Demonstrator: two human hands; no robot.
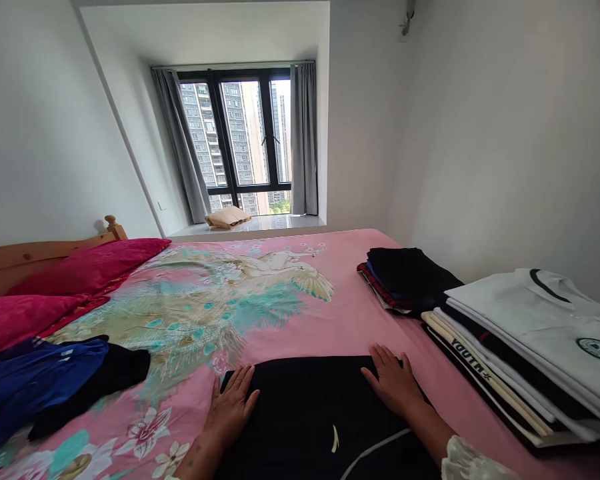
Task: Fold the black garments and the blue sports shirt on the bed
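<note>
A black garment [310, 393] with a thin grey line and a small pale mark lies flat on the pink bed in front of me. My left hand [234, 403] rests palm down on its far left corner, fingers stretched out. On the far right corner, my right hand [391, 381] presses flat with its fingers extended. Neither hand grips the cloth. The garment's near end runs out of view at the bottom.
Folded shirts [535, 333] are stacked at the right, with a smaller pile of dark folded clothes [410, 273] behind. Blue and black clothing [75, 380] lies loose at the left, near pink pillows [95, 267]. A beige cushion-like item [229, 217] sits on the windowsill [290, 223].
</note>
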